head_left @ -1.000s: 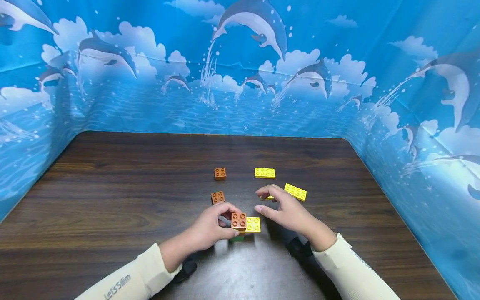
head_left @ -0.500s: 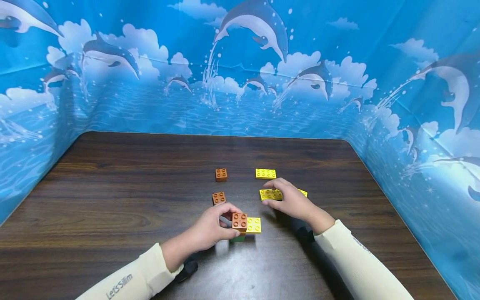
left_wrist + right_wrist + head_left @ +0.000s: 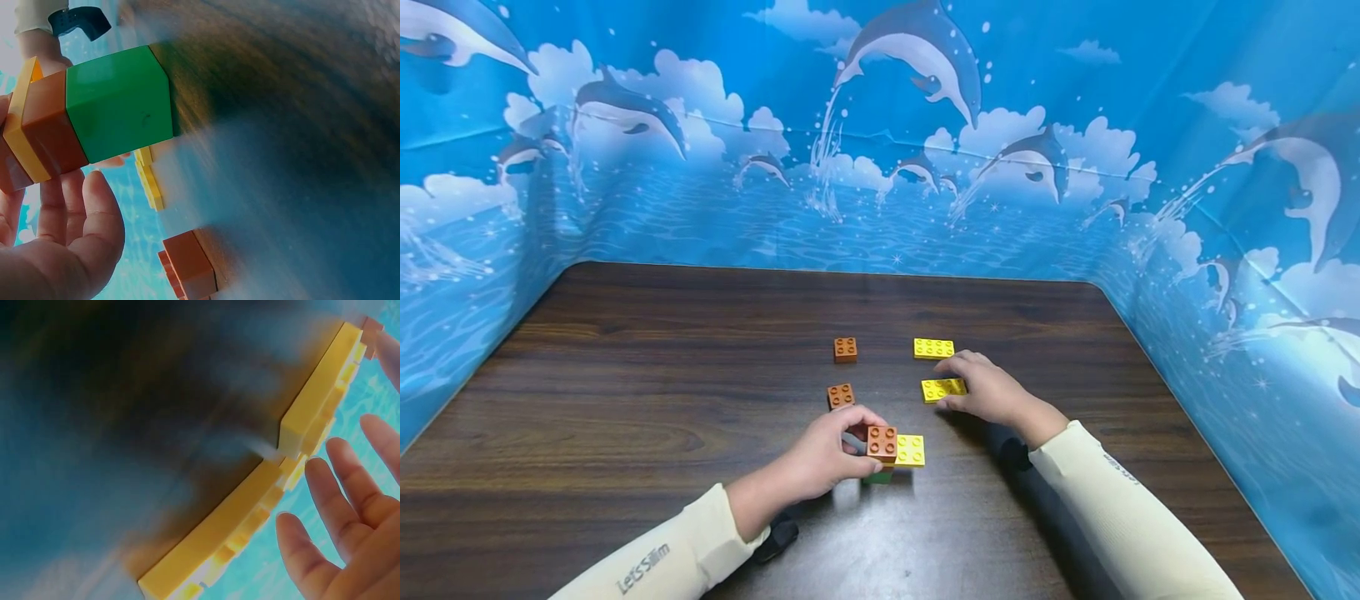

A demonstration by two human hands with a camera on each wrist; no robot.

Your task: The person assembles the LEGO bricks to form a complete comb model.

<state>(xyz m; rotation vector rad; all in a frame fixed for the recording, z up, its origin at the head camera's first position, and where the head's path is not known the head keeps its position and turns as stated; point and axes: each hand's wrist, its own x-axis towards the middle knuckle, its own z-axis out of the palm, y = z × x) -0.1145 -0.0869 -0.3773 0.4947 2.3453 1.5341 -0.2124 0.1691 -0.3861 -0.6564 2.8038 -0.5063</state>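
The left grip (image 3: 829, 452) pinched the brick stack (image 3: 882, 443) low at the desk (image 3: 662, 358); the right grip (image 3: 988, 389), loosely spread, neared a yellow brick (image 3: 936, 391). Fetching another piece seemed underway, calling for a pinch.

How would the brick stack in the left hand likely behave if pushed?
The brick stack would probably move as one stiff piece, since its layers appear to sit flush. It might tip toward the side where its yellow plate overhangs the green block. It seems unlikely to roll, given the block's flat faces.
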